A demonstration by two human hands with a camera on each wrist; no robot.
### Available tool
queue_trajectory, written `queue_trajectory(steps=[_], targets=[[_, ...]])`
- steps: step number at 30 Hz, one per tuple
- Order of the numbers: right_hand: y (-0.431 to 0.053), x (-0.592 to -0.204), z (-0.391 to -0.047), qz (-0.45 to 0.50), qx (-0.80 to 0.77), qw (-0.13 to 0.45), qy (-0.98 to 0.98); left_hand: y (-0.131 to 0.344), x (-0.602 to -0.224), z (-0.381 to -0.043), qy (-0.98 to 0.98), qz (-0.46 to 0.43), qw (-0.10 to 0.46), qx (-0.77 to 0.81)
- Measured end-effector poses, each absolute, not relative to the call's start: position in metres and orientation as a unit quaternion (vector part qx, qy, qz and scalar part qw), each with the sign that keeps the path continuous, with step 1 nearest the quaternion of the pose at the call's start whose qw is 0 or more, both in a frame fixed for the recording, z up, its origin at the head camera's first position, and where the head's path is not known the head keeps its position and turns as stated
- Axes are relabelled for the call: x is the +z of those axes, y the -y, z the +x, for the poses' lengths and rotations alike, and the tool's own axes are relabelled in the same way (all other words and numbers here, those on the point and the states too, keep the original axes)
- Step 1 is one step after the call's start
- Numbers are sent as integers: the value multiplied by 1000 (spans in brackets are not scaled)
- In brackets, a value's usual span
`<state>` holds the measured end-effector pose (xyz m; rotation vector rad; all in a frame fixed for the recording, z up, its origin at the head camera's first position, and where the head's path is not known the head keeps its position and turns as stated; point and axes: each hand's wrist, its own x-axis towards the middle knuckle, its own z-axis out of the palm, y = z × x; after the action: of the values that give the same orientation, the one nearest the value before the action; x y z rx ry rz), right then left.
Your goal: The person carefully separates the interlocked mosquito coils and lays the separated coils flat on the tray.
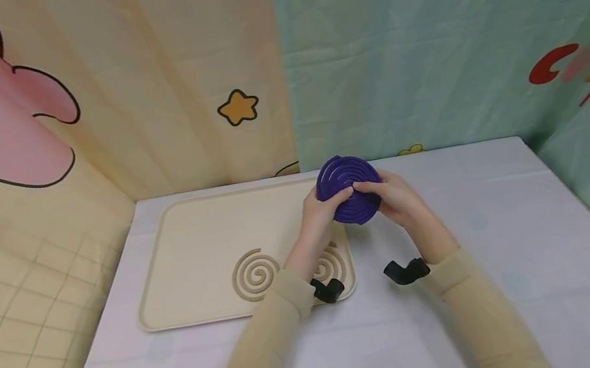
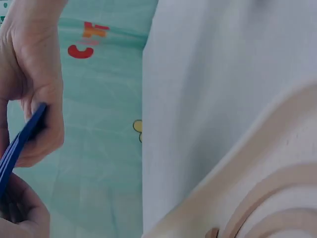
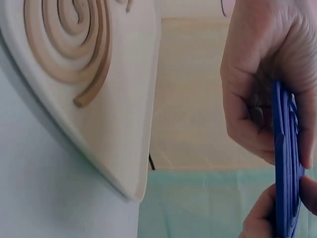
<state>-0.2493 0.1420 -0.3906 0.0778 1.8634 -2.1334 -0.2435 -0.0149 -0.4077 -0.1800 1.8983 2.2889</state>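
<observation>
Both hands hold a purple mosquito coil, a flat disc of tightly nested spirals, raised above the far part of the table with its face toward the head camera. My left hand pinches its left edge, thumb laid across the front. On the opposite edge my right hand grips it likewise, and the two thumb tips come close near the centre. Seen edge-on, the coil looks blue and layered in the right wrist view. The fingers behind the disc are hidden in the head view.
A cream tray lies on the white-covered table, left of centre. On it are a brown spiral coil and a second brown coil, partly covered by the left wrist. Printed curtains stand behind the table.
</observation>
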Motion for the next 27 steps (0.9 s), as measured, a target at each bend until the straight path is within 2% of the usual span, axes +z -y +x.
queue_trajectory(steps=[7, 11, 17, 27], targets=[[-116, -390, -230, 12, -790, 125, -599, 19, -410, -227, -560, -86, -16, 824], [-111, -392, -224, 8, -768, 116, -630, 28, -411, -222, -574, -83, -45, 814], [-116, -391, -222, 13, -717, 53, -695, 45, -410, -214, -614, -69, -48, 785], [-122, -388, -213, -60, -569, -34, -819, 68, -405, -201, -724, -22, -32, 689]])
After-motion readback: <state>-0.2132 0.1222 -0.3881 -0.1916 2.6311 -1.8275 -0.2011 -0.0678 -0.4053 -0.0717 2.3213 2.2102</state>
